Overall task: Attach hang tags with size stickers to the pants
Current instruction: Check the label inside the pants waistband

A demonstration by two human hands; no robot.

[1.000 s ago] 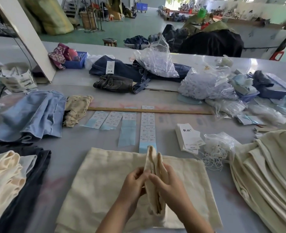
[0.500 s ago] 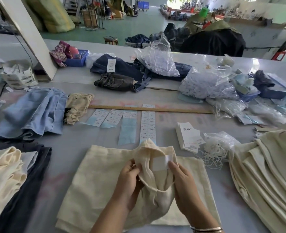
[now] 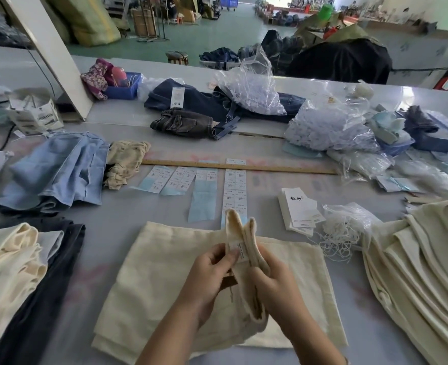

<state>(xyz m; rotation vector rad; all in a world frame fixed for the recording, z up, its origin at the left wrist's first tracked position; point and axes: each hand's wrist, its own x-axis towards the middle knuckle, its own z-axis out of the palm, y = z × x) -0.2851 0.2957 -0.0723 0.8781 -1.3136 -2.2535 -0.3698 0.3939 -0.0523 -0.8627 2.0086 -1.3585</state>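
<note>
Both hands are working at the raised waistband (image 3: 240,233) of the cream pants (image 3: 165,280), which are lying folded flat on the grey table (image 3: 117,219) right in front of me. I am seeing the left hand (image 3: 207,275) pinching the small white label (image 3: 237,248) sewn inside the band, thumb and fingertips pressed together on it, while the right hand (image 3: 272,283) is curling round the band from the other side and gripping the doubled cloth. The band is standing up off the folded legs, pressed into a narrow upright fold between the two hands. Just beyond the pants, four strips of size stickers (image 3: 234,191) are lying side by side below a wooden ruler (image 3: 270,168). A stack of hang tags (image 3: 297,209) is sitting to the right of the stickers, and just beside it a clear bag of white strings (image 3: 346,227) is spilling loops onto the table. More cream pants (image 3: 428,259) are piling up at the far right, and cream and dark garments (image 3: 20,272) are stacked at the left. Blue pants (image 3: 57,169) are lying further back on the left, and jeans (image 3: 191,106) with bags of plastic parts (image 3: 322,125) are lying along the far side.
</note>
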